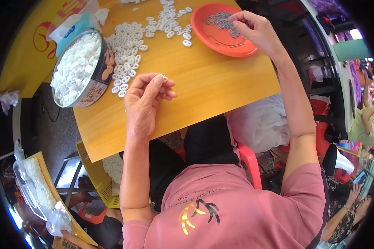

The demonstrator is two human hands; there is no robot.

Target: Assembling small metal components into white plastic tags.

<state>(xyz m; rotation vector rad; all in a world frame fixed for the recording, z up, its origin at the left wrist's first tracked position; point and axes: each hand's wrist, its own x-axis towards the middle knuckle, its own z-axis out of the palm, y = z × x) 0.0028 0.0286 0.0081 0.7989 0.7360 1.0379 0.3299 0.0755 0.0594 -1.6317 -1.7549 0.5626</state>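
My left hand (142,103) is raised above the near part of the wooden table (203,83). Its thumb and fingers pinch a small white plastic piece (163,77), which the fingertips partly cover. Over the right side of a round orange-red plate (212,40), my right hand (259,36) has thumb and forefinger drawn together; whatever is between them is too small to make out. Small grey pieces (223,20) lie heaped in that plate, close to those fingertips. Loose white oval pieces with two openings (129,41) spread over the table beyond my left hand.
A round tin (97,85) full of white pieces stands at the table's left edge, with a blue-and-white tissue pack (75,31) behind it. A yellow crate (96,176) sits below the table at left. White plastic bags (259,122) lie beneath the right side. Other people work at both sides.
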